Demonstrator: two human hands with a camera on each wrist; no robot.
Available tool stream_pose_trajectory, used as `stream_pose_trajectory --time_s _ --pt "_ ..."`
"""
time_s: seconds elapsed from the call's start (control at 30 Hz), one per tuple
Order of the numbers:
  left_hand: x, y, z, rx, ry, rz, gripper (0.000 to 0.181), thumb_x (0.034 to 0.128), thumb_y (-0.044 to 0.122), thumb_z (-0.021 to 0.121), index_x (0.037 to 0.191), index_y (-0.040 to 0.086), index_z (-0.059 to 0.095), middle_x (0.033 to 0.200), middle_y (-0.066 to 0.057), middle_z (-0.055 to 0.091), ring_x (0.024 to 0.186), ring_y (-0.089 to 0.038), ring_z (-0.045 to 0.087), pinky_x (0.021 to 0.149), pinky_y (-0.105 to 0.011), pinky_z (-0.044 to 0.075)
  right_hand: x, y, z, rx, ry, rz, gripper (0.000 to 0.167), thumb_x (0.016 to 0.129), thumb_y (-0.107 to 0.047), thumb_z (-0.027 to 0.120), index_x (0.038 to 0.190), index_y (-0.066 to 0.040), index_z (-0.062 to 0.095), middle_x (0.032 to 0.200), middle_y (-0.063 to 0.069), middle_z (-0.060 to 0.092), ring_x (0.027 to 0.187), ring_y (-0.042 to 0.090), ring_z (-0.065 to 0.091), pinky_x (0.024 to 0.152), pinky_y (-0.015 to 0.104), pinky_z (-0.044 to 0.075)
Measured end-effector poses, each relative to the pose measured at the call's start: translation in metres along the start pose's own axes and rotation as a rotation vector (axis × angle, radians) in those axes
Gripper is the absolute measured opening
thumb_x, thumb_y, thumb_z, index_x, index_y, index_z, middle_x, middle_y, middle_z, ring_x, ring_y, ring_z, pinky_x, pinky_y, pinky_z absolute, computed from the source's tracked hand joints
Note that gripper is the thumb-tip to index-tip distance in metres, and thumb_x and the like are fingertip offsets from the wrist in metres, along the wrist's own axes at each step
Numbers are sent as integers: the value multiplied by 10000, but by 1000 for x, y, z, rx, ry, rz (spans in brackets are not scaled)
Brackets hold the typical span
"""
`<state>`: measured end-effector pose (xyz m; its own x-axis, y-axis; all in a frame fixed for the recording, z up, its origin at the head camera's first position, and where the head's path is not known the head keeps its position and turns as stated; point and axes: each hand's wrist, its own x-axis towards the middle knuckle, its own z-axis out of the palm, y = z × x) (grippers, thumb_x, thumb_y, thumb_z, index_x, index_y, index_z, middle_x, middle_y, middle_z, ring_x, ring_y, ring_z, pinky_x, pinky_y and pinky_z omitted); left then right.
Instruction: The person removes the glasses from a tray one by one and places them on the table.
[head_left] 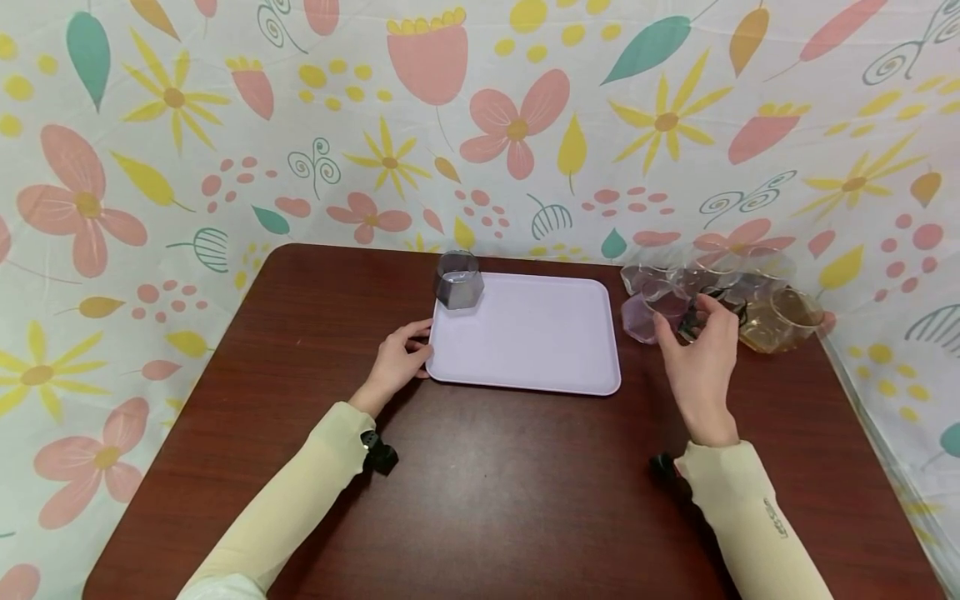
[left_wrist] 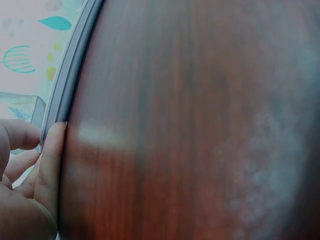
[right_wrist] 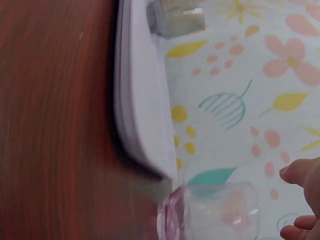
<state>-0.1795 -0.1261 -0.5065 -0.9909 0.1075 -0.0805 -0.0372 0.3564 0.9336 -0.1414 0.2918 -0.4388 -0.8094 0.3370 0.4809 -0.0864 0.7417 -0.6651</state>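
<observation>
A pale lilac tray [head_left: 525, 333] lies on the brown table [head_left: 480, 475]. On its back left corner stands a grey faceted glass [head_left: 459, 287]. My left hand [head_left: 397, 354] pinches the tray's left rim between thumb and fingers; the left wrist view shows the fingers on either side of the edge. Beyond the tray's right side is a purple-tinted glass [head_left: 639, 321]. Over the group of glasses my right hand [head_left: 701, 362] hovers, thumb and forefinger spread apart. In the right wrist view a gap separates its thumb [right_wrist: 295, 172] from the pink-purple glass [right_wrist: 215, 212].
An amber glass [head_left: 783, 325] stands at the right end of the group, near the table's right edge. Several clear glasses [head_left: 712, 271] sit behind, partly overlapping. Something dark among them is partly hidden by the right hand. A flower-patterned cloth [head_left: 517, 208] hangs behind the table.
</observation>
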Motion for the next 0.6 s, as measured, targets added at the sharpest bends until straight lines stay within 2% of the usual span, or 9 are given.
stream_pose_trajectory --time_s 0.13,0.23,0.3,0.43,0.6 --pt "0 1 0 5 0 -6 501 979 10 604 1476 73 584 1370 -193 615 1091 -324 646 600 -308 650 -5 -14 4 19 -15 -43 610 949 -179 760 1442 48 480 1276 275 520 1088 382 564 866 270 474" --pt "0 0 0 7 1 -6 503 979 15 604 1477 75 583 1370 -189 615 1088 -318 647 598 -300 648 -8 -23 10 38 -32 -78 590 942 -154 765 1421 60 495 1263 272 534 1012 378 590 805 208 452" --pt "0 0 0 10 1 -5 502 979 16 602 1478 75 582 1369 -190 614 1087 -317 647 598 -299 648 -10 -29 16 56 -47 -99 588 935 -140 771 1413 69 499 1263 275 539 1002 383 596 814 253 482" --pt "0 1 0 10 -2 -1 498 982 15 601 1476 74 584 1367 -192 616 1088 -322 646 604 -304 650 -12 -39 29 99 -72 -137 606 912 -118 797 1399 93 505 1253 302 544 1068 418 575 871 466 517" --pt "0 1 -1 11 -6 -9 495 987 26 604 1479 81 581 1373 -182 615 1097 -320 645 612 -306 652 -17 -54 44 172 -128 -142 632 902 -110 811 1415 81 495 1262 292 548 1129 408 571 915 458 525"
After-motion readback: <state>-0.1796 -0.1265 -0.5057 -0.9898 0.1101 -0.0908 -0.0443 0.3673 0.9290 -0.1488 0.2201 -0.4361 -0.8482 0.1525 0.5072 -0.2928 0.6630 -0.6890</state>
